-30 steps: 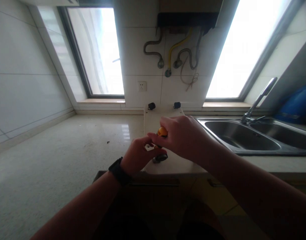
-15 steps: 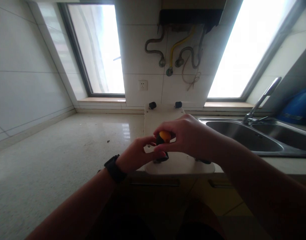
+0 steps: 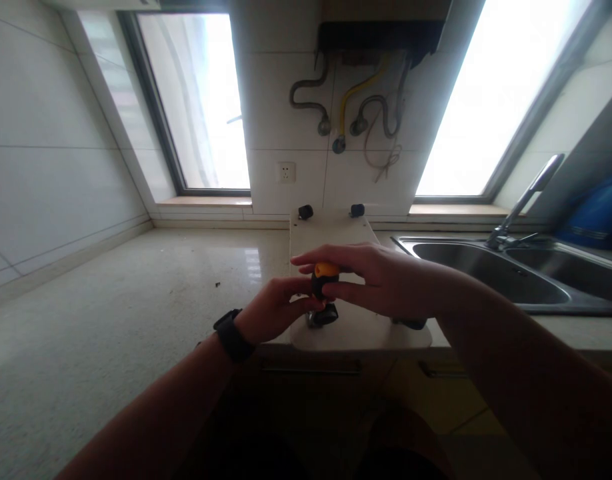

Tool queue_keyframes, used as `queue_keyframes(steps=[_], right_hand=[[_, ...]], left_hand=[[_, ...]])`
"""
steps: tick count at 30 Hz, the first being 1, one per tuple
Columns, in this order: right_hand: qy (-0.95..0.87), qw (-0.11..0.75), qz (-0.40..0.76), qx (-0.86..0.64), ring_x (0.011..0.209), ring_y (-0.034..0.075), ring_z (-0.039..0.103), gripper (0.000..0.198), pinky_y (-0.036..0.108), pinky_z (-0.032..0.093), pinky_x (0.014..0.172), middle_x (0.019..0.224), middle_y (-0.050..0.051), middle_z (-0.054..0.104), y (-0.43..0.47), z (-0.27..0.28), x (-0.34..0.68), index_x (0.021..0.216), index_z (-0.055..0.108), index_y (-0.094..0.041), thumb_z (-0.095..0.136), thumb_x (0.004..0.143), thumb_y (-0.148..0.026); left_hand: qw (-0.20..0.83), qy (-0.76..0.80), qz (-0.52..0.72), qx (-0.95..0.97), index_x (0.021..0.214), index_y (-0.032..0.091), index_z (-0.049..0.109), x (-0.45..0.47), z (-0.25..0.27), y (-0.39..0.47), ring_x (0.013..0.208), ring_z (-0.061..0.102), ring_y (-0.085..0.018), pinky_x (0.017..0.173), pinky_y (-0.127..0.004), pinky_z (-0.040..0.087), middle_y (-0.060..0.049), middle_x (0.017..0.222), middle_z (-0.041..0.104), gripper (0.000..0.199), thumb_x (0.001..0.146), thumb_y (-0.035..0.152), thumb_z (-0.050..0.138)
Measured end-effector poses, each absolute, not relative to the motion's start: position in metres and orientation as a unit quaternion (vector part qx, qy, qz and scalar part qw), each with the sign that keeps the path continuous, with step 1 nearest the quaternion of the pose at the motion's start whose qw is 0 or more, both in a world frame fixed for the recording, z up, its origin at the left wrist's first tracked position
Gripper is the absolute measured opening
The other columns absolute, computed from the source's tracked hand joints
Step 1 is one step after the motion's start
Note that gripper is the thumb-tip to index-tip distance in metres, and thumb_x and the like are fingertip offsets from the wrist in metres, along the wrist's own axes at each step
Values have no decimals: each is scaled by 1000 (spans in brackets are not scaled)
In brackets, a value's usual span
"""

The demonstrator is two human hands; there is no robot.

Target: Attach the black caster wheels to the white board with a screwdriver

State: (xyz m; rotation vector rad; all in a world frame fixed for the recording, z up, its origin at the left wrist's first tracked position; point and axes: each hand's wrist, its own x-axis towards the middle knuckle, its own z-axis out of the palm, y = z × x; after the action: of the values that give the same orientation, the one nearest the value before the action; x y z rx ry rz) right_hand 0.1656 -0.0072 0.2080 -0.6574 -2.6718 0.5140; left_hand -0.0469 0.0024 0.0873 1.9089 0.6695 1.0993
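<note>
Pinching the lower end of an orange-and-black handle, the left hand kept its fingertips narrow. The handle stood above a white board on the counter, next to a black caster. The right hand spread loosely, thumb against the handle, left of a steel sink.

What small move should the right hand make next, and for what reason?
Probably the right hand should curl its fingers around the orange-and-black handle: they stretch nearly straight past it, so the grip looks loose, while the left hand seems to steady the handle's lower part, near a black caster.
</note>
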Motion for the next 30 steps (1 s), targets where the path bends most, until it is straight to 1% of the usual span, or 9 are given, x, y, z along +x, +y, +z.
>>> queue_keyframes(steps=[5, 11, 15, 17, 19, 22, 24, 27, 30], right_hand=[[-930, 175, 147, -287, 77, 12, 66, 29, 25, 46, 70, 95, 0, 76, -8, 212, 163, 118, 70, -23, 69, 90, -31], [-896, 239, 61, -369, 55, 8, 49, 32, 24, 32, 54, 64, -5, 62, -22, 201, 148, 89, 72, -19, 81, 79, -49], [-859, 297, 2, -416, 54, 9, 48, 44, 25, 31, 53, 62, -3, 61, -22, 189, 141, 75, 63, -17, 76, 80, -59], [-857, 293, -13, -424, 55, 11, 49, 45, 27, 32, 53, 63, -1, 61, -20, 188, 141, 76, 63, -18, 73, 81, -62], [-875, 283, 6, -393, 64, 14, 57, 39, 29, 38, 59, 75, 1, 69, -18, 191, 145, 93, 68, -18, 68, 86, -56], [-933, 232, 100, -257, 108, 18, 66, 40, 32, 48, 88, 125, 8, 71, -15, 200, 155, 134, 60, -22, 59, 96, -36], [-951, 190, 151, -191, 122, 16, 62, 43, 31, 46, 99, 139, 8, 65, -12, 205, 160, 141, 56, -24, 54, 98, -25], [-948, 182, 156, -210, 100, 13, 68, 34, 26, 49, 86, 115, 3, 76, -9, 212, 161, 127, 67, -23, 57, 95, -18], [-937, 201, 113, -262, 81, 12, 68, 28, 25, 47, 73, 95, 0, 77, -8, 213, 159, 119, 72, -23, 66, 91, -23]], left_hand=[[458, 250, 436, 733, 111, 18, 74, -49, 83, 9, 97, 70, -18, 90, -35, 56, -6, 105, 76, 25, 91, 32, 75], [400, 322, 500, 697, 100, 17, 72, -42, 85, -1, 82, 68, -17, 75, -30, 56, -3, 92, 75, 49, 62, 32, 98], [357, 352, 497, 708, 95, 17, 74, -38, 86, -6, 82, 68, -17, 76, -31, 56, -3, 91, 76, 32, 74, 34, 90], [371, 330, 480, 723, 98, 17, 75, -39, 88, -5, 88, 70, -18, 82, -33, 57, -4, 97, 77, 25, 80, 32, 85], [389, 309, 461, 735, 100, 18, 76, -42, 89, -3, 90, 72, -18, 85, -34, 58, -4, 97, 78, 20, 85, 31, 80], [414, 275, 437, 750, 105, 18, 75, -46, 89, 2, 92, 73, -19, 87, -35, 59, -4, 99, 78, 20, 90, 31, 76], [433, 246, 420, 758, 105, 18, 74, -49, 89, 6, 93, 72, -19, 88, -35, 59, -4, 100, 77, 21, 90, 32, 76], [459, 229, 406, 756, 106, 17, 74, -50, 89, 8, 97, 72, -20, 90, -36, 58, -6, 103, 77, 20, 92, 31, 74], [451, 242, 405, 758, 113, 18, 72, -49, 91, 7, 103, 71, -21, 94, -38, 57, -8, 111, 76, 23, 95, 31, 69]])
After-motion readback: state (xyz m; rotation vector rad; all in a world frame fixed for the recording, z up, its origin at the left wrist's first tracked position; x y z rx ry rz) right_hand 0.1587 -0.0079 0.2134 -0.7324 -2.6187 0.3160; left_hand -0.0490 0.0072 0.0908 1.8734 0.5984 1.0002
